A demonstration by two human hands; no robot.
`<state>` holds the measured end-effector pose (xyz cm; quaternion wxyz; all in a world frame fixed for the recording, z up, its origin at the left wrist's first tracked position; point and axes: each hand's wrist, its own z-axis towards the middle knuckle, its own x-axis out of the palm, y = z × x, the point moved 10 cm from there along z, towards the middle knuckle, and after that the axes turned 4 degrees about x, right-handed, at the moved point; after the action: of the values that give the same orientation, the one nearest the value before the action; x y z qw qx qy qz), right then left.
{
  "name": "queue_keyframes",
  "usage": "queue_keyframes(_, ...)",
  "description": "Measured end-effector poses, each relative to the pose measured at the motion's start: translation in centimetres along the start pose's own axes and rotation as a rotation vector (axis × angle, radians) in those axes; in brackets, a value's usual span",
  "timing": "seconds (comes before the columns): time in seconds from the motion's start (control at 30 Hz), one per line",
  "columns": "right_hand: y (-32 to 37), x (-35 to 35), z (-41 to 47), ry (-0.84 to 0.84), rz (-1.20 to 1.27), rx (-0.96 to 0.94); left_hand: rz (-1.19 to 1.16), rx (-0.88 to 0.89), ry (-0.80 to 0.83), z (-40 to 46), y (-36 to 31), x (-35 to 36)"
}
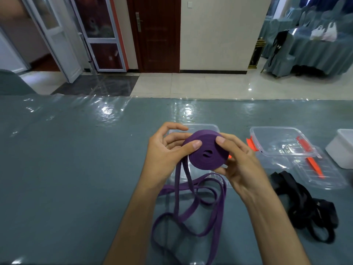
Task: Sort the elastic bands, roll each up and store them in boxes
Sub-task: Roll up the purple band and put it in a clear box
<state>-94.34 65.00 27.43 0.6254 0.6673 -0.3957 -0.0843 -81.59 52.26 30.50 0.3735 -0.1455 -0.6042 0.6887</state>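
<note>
Head view: both hands hold a purple roll (207, 150) above the counter (66, 169). Left hand (168, 152) pinches the roll's left edge with its thumb on top; right hand (236, 155) grips the right side, fingers curled beneath. Purple band tails (191, 209) hang from the roll in loose loops on the counter. Behind the roll sits a clear box (206, 128), seemingly lidless. Right of the roll lie another clear box (282, 142) and black bands (305, 205).

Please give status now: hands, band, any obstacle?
Both hands, left hand and right hand, grip purple roll. Long tail unrolled on table. Clear box open. Nothing blocking.
</note>
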Motion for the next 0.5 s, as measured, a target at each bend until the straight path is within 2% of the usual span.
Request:
queue_keyframes(0.13,-0.8,-0.2,0.1,0.004,0.009,-0.035,0.057,0.000,-0.012,0.0,0.7,-0.9)
queue_keyframes(0.33,-1.2,-0.2,0.3,-0.022,0.054,-0.084,0.110,-0.039,0.089,-0.4,1.5,-1.6)
queue_keyframes(0.5,-0.6,0.6,0.4,0.102,-0.011,-0.110,0.115,-0.017,0.103,-0.3,1.4,-2.4)
